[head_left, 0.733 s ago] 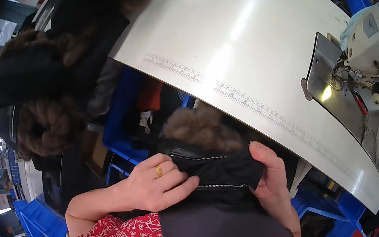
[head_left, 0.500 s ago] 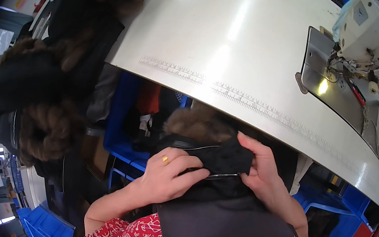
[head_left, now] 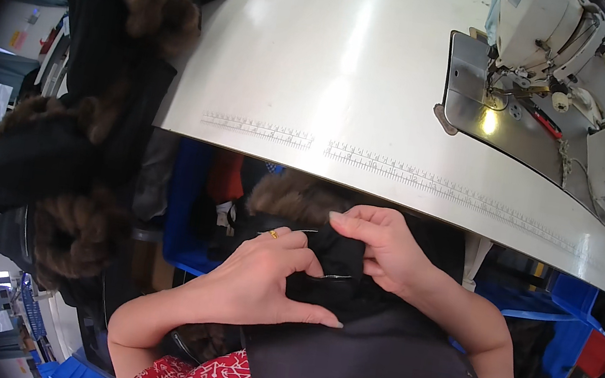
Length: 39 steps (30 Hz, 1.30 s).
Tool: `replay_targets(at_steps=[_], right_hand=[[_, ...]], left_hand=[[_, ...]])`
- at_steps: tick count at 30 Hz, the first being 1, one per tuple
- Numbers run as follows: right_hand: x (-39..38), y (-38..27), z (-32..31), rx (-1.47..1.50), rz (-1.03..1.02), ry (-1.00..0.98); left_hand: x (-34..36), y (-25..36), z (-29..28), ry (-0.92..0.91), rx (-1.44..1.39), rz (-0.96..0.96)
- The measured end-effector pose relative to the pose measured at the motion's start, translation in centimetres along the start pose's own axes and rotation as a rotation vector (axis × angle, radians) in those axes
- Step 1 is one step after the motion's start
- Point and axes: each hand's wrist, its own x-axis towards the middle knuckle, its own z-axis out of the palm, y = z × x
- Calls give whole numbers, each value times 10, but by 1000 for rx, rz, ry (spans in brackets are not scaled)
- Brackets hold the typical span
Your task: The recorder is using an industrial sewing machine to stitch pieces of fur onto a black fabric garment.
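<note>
Black garment [head_left: 347,253] between the bench [head_left: 296,72] edge and your dark apron [head_left: 356,359] — right grip pinched, left tucked in at the zip [head_left: 337,277].
Your right hand [head_left: 390,252] has its grip closed, thumb against fingers, on a fold of cloth above the zip; your left hand [head_left: 264,272] curls its fingers in at the zip's left end, thumb spread well away. Left fingertips partly hidden — can't tell if that grip has hold of anything. Brown fur [head_left: 294,195] lies just beyond, near the bench edge. Best handling, in my judgement: keep the right pinch firm so the cloth stays taut, feel along with the left without dragging the teeth, smooth any bunching first, keep fur clear.
</note>
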Motion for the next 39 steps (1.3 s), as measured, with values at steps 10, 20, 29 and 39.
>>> replay_targets(at_steps=[10,20,29,39], right_hand=[[51,3,26,-261,123,53],[51,0,19,-346,179,-11],[20,15,-5,48,-20,-121],[-18,14,-13,-490,-275,-387]], left_hand=[[-3,-14,24,271,553,281],[-20,-31,17,318,1010,521],[-13,-50,37,779,991,676],[-37,-57,36,201,-210,319]])
